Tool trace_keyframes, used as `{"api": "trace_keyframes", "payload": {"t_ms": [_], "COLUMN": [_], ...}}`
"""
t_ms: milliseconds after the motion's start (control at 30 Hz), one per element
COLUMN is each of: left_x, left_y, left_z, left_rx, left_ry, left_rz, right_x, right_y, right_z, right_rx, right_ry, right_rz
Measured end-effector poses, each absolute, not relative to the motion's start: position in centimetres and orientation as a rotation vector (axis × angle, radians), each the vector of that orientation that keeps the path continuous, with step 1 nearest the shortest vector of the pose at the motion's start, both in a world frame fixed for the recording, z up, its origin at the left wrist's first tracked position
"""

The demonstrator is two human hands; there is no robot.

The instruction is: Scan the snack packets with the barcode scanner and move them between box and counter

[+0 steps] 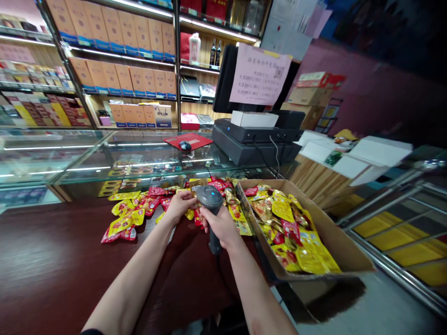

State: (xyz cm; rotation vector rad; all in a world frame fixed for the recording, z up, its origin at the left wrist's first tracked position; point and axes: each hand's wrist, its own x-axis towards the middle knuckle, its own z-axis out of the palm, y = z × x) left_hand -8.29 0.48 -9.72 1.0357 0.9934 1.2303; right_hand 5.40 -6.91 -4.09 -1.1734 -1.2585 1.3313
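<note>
Barcode scanner in hand above strewn snack packets

The right hand (219, 226) has its fingers (223, 223) closed round a handheld barcode scanner (211, 197), its head up, above a dark wooden desk (52, 251). The left hand (180, 205) sits just beside it, fingers half curled; whether they hold a packet, I cannot tell. Foil snack packets (122, 225) lie spread over the desk, while a full heap of packets (293, 228) is left in a cardboard box (335, 242) at right
</note>
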Motion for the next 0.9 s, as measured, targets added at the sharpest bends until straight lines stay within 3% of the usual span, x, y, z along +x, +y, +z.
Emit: {"api": "trace_keyframes", "payload": {"t_ms": [733,900], "left_x": [-8.2,-8.1], "left_y": [0.3,-0.3], "left_z": [-10.0,-8.9], "left_rx": [1.115,1.095], "left_ry": [0.923,0.924], "left_rz": [1.166,1.088], "right_x": [5.9,7.0], "right_y": [-6.3,-5.7], "right_z": [-4.9,-5.0], "right_rx": [-1.187,-1.176], "right_ry": [-1.266,-1.181], "right_rz": [1.307,1.109]}}
